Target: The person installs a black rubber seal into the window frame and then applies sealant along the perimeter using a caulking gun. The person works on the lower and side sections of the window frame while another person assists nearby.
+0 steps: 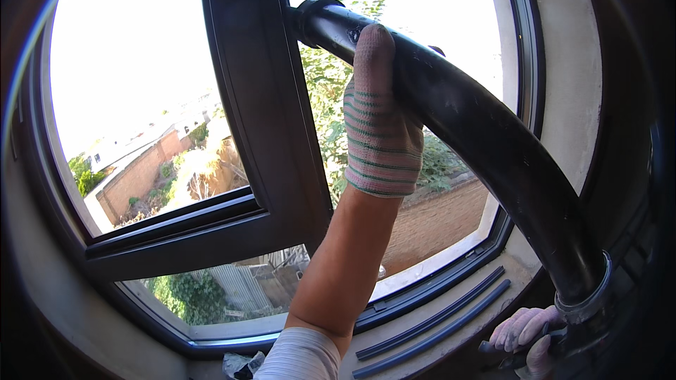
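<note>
The left hand [380, 119], in a striped knit glove, reached up with its forearm bare and its fingers wrapped over the black pipe [486, 141]. The right hand [524, 331] (gloved too, only partly visible) gripped near the pipe's lower end.

A building under fit-out or repair is shown, seen from inside at an upper-floor window. A dark window frame [264, 98] is set in bare, unpainted plaster [574, 84]. Loose dark strips [429, 324] are laid on the rough sill [493, 302]. Beyond the glass, brick walls [137, 179], low roofs and trees are seen below. Knitted work gloves are worn on the hands [380, 119].
</note>
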The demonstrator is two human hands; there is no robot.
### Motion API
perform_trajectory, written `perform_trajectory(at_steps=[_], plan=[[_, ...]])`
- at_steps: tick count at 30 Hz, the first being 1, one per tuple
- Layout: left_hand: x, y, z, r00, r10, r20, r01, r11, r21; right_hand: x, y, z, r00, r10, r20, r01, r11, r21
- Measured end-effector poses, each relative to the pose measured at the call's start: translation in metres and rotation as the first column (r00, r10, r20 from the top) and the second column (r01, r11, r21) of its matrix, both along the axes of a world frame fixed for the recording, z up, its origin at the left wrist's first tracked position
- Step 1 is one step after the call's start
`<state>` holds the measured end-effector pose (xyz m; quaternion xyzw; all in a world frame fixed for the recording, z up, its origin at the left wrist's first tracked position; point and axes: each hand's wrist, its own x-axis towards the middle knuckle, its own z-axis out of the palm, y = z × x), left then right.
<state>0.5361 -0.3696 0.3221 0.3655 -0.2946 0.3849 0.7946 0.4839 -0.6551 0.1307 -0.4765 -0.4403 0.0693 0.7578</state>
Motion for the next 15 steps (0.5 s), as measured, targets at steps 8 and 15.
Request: perform_trajectory(at_steps=[8,15], plan=[[-0.005,0.003,-0.022,0.997,0.005,-0.076,-0.004,1.000,0.003,-0.003,-0.001,-0.022,0.999,0.001,-0.042,-0.001,1.000,-0.005],[-0.020,-0.002,-0.040,0.982,0.010,-0.191,0.002,0.998,0.063,-0.005,-0.003,-0.040,0.998,-0.009,-0.057,0.009,1.000,0.003]])
